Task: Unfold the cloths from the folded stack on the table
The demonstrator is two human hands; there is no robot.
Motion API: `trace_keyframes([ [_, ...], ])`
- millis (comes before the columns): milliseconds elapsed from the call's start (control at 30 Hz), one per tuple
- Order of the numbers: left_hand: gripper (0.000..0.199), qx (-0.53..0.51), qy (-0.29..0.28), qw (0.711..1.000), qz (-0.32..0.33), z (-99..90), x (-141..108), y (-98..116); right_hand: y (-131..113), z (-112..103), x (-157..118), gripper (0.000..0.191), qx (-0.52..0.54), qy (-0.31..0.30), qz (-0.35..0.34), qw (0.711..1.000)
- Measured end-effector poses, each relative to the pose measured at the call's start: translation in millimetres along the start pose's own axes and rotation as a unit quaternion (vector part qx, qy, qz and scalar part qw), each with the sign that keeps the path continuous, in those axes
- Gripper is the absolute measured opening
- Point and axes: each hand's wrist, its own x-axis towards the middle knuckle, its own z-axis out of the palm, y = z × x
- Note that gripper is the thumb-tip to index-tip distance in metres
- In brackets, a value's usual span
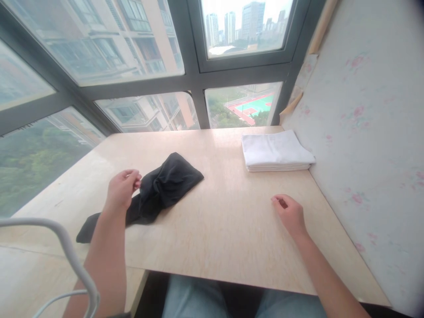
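Note:
A crumpled black cloth [174, 179] stretches diagonally over the pale tabletop [212, 229], and part of it passes behind my left forearm. Beside the cloth's left edge is my left hand [123, 187], its fingers curled in with nothing visible in them; whether it touches the fabric I cannot tell. My right hand [291, 216] is at the right side of the tabletop, loosely curled, with no object showing in the fingers. Beyond it, near the wall, lies a neat stack of folded white cloth [276, 152].
Grey-framed windows [195, 79] border the table's far and left sides. A flower-patterned wall [364, 132] closes off the right. A curved white tube or cable [62, 238] stands at the lower left. My legs [195, 296] are under the front edge.

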Motion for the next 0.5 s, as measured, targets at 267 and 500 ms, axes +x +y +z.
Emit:
trace_keyframes([
  [267, 0.033, 0.124, -0.086, 0.988, 0.009, -21.4, 3, 14, 2, 1, 1, 0.03, 0.01, -0.001, 0.002, 1.0],
  [500, 0.026, -0.008, -0.063, 0.998, 0.02, -19.2, 7, 10, 3, 1, 1, 0.029, 0.012, -0.009, -0.006, 1.0],
])
